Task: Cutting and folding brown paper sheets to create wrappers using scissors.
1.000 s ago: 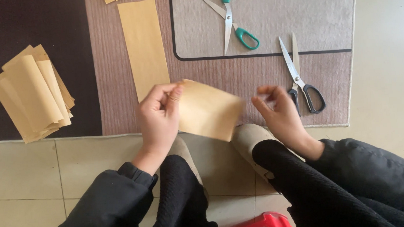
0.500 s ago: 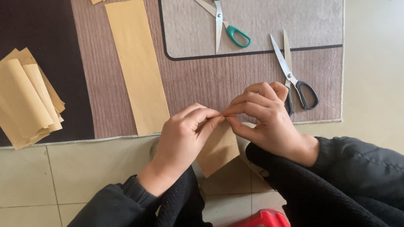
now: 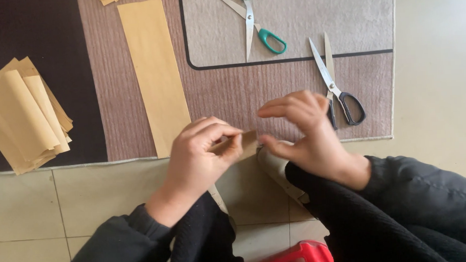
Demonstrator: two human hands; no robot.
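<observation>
Fingers of left hand [image 3: 199, 154] pinch folded tan paper piece [image 3: 241, 144]; right hand [image 3: 304, 130] fingers spread, released.

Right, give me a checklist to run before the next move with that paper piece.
1. Left hand pinches paper piece: ok.
2. Right hand has a grip on it: not ok, fingers open, thumb just beside its edge.
3. Black scissors apart from the right hand: cannot tell, they sit right behind its fingers.
4. Green scissors out of the way on the mat: ok.
5. Long strip lying flat: ok.
</observation>
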